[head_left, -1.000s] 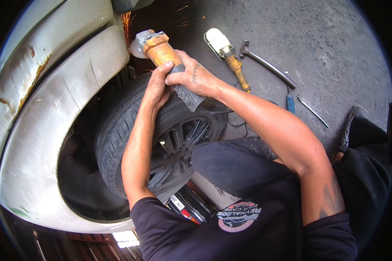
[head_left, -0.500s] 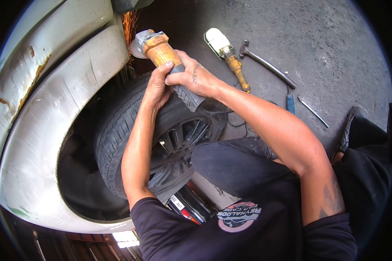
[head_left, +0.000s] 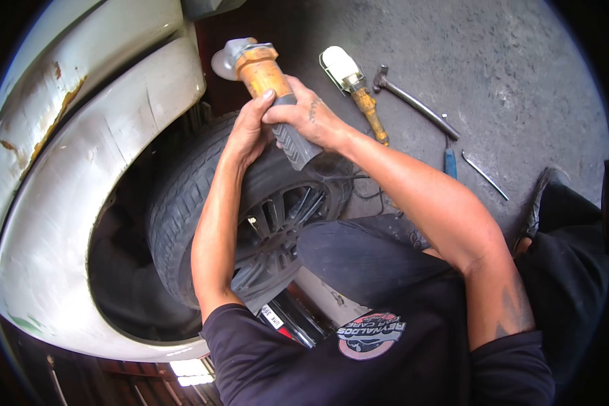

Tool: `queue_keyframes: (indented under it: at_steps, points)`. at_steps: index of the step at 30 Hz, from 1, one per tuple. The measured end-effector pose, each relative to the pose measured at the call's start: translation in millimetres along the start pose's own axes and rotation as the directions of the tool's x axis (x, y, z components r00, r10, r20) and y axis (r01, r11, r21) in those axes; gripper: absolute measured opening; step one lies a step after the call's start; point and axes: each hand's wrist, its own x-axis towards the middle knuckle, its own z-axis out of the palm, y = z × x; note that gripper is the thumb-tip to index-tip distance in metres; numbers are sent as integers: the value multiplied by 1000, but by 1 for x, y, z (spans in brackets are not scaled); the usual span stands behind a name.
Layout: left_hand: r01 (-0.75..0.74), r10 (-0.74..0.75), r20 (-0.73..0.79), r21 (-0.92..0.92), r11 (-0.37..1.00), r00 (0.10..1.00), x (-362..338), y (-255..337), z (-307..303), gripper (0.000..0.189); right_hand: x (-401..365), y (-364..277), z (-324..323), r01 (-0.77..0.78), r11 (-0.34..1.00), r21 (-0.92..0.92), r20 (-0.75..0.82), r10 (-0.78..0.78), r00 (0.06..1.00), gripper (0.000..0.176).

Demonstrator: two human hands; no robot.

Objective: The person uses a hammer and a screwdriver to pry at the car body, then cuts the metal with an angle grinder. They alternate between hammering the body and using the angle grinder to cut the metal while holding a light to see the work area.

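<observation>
One head-worn view; faces forward and down; near the grinder (head_left: pixel 264 78)

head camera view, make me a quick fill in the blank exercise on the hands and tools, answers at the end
The left hand and right hand both hold the ____.
The tool lying between the hammer and the metal rod has a ____ handle.
The hammer's end nearer the work lamp is its ____.

Missing words: angle grinder; blue; head.

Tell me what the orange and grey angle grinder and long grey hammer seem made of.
Orange and grey angle grinder: dull, scuffed casing suggests matte plastic; silvery head, probably metal. Long grey hammer: likely smooth bare steel, judging by the shaft's metallic highlights.
</observation>
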Motion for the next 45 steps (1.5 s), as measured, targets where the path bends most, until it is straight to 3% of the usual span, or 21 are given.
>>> queue_keyframes:
  at_steps: [2,4,5,6,9,10,12,13,14,16,18,24,26,28,30,32,34,37,41,42,45]
  points:
    - [14,-14,57,-1,1000,998,-3,-2,2,65,0,-7,-7,-243,920,309,98,223,970,70]
    - [-69,69,115,-4,998,991,-4,-13,14,66,4,-6,-18,-97,964,246,-39,110,993,62]
    - [-117,107,108,88,989,988,-3,-27,17,70,4,-5,-27,-133,958,254,-58,152,987,60]
    - [-155,144,57,307,939,988,-19,-26,36,82,2,-7,-35,-168,950,264,-81,196,977,59]
    - [-308,331,-6,347,886,944,-48,-45,80,99,1,-9,-59,-156,936,315,-37,176,984,55]
    - [-381,401,-2,306,872,916,-53,-47,95,95,0,-11,-63,-173,926,335,-36,196,980,53]
    - [-260,361,-126,485,835,924,-70,-40,123,87,3,-8,-69,-146,932,333,-81,183,980,53]
    - [-338,523,-170,592,732,835,-64,-55,128,79,3,-5,-70,-114,935,337,-129,166,978,53]
    - [-338,526,-173,592,731,833,-61,-62,130,79,2,-3,-71,-114,935,337,-125,165,978,53]
    - [-318,678,-143,801,507,722,-55,-68,134,75,-2,-5,-75,-150,913,380,-66,189,980,51]
    - [-354,736,-121,818,454,666,-51,-70,136,71,-6,-5,-77,-151,913,379,-38,178,983,48]
    - [-366,624,-220,647,669,750,-46,-77,136,67,-12,-2,-79,-207,880,428,-37,246,969,40]
    - [-400,555,-248,475,784,794,-43,-81,138,68,-17,-3,-82,-251,800,545,1,299,954,35]
    - [-367,484,-221,415,833,847,-40,-82,141,76,-18,4,-94,-236,817,527,-12,284,959,35]
    - [-428,442,-116,126,895,890,-29,-92,149,86,-17,10,-115,-294,781,551,27,336,942,38]
    - [-287,288,-136,30,957,948,-32,-80,169,89,-17,13,-133,-291,800,526,17,332,943,41]
    - [-268,271,-222,46,962,937,-7,-87,175,88,-17,9,-142,-309,763,568,47,344,938,41]
    - [-163,158,-206,-3,987,966,2,-68,199,85,-13,1,-158,-269,780,564,-29,345,938,40]
    - [-250,222,-173,-156,956,960,36,-68,214,75,-8,-6,-183,-303,780,548,14,353,935,40]
    - [-322,301,-165,-117,940,939,41,-63,219,75,-6,-8,-189,-327,770,548,54,357,932,41]
    - [-302,287,-174,-67,951,942,51,-60,226,78,1,-13,-204,-292,843,451,-47,349,936,41]
